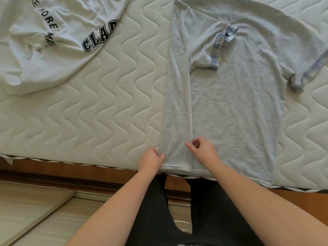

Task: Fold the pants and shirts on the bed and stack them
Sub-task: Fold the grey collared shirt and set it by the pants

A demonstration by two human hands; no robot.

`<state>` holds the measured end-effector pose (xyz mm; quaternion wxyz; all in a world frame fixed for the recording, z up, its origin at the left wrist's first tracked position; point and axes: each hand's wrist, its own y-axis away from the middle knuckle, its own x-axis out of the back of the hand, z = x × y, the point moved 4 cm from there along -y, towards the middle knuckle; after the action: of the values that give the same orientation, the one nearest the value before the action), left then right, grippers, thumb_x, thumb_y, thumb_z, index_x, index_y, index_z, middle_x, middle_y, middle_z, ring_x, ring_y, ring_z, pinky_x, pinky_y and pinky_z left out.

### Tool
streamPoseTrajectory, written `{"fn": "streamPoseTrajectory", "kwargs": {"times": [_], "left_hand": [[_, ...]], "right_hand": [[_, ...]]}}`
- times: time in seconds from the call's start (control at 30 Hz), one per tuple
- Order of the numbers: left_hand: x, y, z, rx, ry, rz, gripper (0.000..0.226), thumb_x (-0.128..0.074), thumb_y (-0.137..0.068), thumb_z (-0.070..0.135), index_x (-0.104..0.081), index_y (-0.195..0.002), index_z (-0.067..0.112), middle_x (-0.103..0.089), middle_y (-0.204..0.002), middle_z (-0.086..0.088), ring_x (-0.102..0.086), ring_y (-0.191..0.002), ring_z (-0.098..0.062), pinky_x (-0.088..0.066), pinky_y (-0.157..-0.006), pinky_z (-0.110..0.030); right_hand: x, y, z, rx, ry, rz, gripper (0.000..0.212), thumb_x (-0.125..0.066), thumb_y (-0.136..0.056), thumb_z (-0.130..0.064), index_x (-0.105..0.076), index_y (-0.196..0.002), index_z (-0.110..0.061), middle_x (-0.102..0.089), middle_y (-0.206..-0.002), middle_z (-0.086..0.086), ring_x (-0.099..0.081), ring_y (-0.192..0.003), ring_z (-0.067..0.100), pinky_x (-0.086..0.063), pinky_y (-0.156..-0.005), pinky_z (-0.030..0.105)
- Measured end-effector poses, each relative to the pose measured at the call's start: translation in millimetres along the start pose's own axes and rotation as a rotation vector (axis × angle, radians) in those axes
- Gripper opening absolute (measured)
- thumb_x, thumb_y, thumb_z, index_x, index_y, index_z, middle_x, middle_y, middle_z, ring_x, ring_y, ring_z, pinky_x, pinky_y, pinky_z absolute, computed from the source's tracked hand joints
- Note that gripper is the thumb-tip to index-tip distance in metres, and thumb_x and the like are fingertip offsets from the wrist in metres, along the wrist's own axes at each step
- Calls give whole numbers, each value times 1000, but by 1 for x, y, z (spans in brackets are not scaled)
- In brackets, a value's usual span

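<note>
Though the bed point(106, 96) carries two shirts, neither is fully folded and no stack or pants show. At its near edge the grey shirt point(236, 107) lies flat with only its left side and sleeve turned in; the right side remains. Farther left, the white shirt point(44, 50) lies crumpled. At the hem, the left hand point(150, 159) pinches the fold; the right hand point(204, 148) rests there, fingers point(190, 146) loosely curled, holding nothing.

Wood bed frame point(53, 172) (dark), pale floor point(26, 210) w/ board.
</note>
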<state>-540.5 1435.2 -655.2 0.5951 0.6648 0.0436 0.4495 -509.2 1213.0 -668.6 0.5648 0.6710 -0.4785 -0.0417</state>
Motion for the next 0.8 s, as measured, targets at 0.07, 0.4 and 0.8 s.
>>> {"fn": "streamPoseTrajectory", "kwargs": {"times": [0.07, 0.4, 0.8], "left_hand": [[18, -11, 21, -88, 65, 127, 28, -56, -91, 43, -54, -101, 17, -62, -98, -3, -59, -89, -24, -49, -77, -36], [102, -107, 151, -315, 422, 174, 45, -62, -94, 30, -51, -133, 9, -61, -108, 0, -60, -105, -20, -43, -91, -28], [113, -147, 179, -233, 546, 4, 21, -73, -88, 22, -65, -101, 9, -70, -99, -9, -65, -91, -24, -53, -88, -35]], "right_hand": [[26, -20, -20, 38, -171, 132, 36, -61, -91, -47, -61, -114, -19, -59, -89, -12, -59, -86, 11, -42, -69, 24], [112, -146, -141, -54, -843, 183, 40, -56, -97, -25, -55, -131, -6, -64, -123, 15, -64, -102, 21, -53, -93, 36], [161, -173, -158, -11, -379, 506, 22, -64, -91, -36, -55, -94, -17, -60, -96, 0, -56, -89, 19, -38, -75, 29]]}}
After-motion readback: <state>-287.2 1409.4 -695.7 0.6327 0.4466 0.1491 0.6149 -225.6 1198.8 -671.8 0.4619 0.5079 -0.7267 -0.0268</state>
